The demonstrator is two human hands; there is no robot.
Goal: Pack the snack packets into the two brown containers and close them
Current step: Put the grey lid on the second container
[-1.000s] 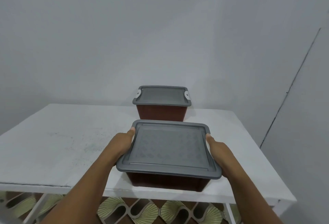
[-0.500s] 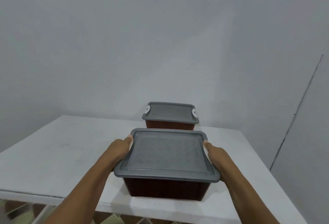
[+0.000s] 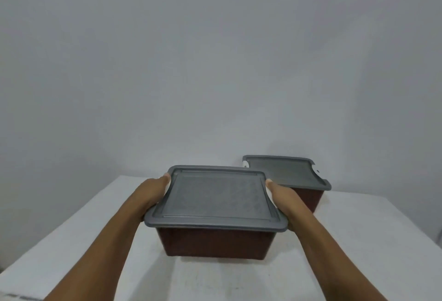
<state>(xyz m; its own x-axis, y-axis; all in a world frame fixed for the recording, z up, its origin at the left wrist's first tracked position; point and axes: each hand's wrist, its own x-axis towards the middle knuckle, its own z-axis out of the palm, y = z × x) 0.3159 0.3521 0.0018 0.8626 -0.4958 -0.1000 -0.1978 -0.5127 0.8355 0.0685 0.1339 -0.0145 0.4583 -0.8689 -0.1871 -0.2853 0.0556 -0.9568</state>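
Two brown containers with grey lids stand on the white table (image 3: 71, 241). The near container (image 3: 215, 243) carries its grey lid (image 3: 215, 197) flat on top. My left hand (image 3: 151, 191) grips its left side under the lid rim, and my right hand (image 3: 283, 196) grips the right side. The far container (image 3: 311, 199) sits behind and to the right, its grey lid (image 3: 284, 170) on with white latches at both ends. Both lids hide the contents, and no snack packets show.
A plain grey wall (image 3: 215, 61) rises directly behind the table. The table's left edge runs diagonally from the far corner toward the lower left.
The near container has shifted left and farther onto the table with both hands still on it. My view has risen, and the far container now appears to its right.
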